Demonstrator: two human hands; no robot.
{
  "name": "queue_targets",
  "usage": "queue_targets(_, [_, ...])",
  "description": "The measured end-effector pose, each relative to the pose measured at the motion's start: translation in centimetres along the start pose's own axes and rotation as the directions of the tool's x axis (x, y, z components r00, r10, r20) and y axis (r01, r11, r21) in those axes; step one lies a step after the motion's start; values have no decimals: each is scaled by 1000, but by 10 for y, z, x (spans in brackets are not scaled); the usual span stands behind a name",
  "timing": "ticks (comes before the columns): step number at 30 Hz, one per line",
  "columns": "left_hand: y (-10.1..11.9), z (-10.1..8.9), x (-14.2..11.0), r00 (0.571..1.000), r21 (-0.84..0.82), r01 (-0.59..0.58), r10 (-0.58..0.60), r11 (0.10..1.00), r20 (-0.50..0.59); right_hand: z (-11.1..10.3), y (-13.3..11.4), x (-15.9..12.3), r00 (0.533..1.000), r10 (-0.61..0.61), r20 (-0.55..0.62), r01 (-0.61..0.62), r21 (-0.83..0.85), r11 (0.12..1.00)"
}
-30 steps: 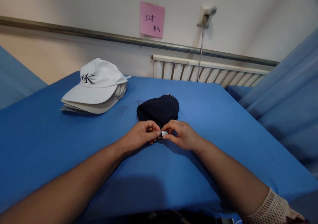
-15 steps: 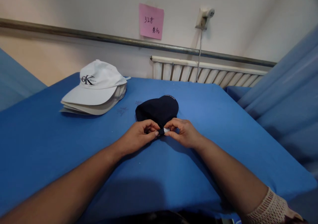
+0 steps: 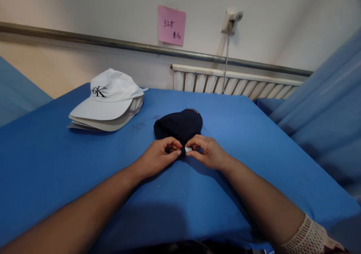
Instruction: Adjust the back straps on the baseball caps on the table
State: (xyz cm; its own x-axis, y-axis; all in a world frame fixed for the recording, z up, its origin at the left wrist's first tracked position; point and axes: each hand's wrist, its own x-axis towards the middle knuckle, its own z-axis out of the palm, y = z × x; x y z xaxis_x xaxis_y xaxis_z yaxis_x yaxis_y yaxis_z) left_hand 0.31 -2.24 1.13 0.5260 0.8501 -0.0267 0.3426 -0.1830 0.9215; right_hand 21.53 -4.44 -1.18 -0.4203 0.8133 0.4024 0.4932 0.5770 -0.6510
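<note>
A dark navy or black baseball cap [image 3: 180,124] lies on the blue-covered table, its brim pointing away to the upper right. At the near edge of the cap, my left hand [image 3: 161,153] pinches the dark back strap between thumb and fingers. Close beside it on the right, my right hand [image 3: 208,151] pinches the same strap at a small silvery-white buckle or tab [image 3: 188,149]. The fingertips of both hands nearly meet there, and they partly hide the strap.
Several white caps [image 3: 109,92], the top one lettered CK, are stacked at the back left of the blue table [image 3: 93,160]. Behind are a metal rail [image 3: 126,44], a radiator [image 3: 203,82], a pink note [image 3: 172,25] and a plugged socket [image 3: 229,22]. Blue curtains [image 3: 324,107] hang at the right.
My hands have drawn slightly closer together on the strap, so less of the dark band shows between the fingertips. The cap has stayed in place.
</note>
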Motion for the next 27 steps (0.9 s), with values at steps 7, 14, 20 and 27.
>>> queue_targets(7, [0,-3,-1,999,53,-28,30,998,-42,-3,4,1,999,7,-44,-7,2,1000])
queue_targets(14, [-3,-1,0,998,108,-54,56,993,-17,0,-1,1,1000,0,23,0,15,1000])
queue_targets(20, [-7,-3,-1,995,210,-93,95,973,0,3,0,0,998,0,59,-1,12,1000])
queue_targets(27, [-12,-22,6,962,392,-161,232,906,-140,10,2,-1,992,-2,128,2,1,1000])
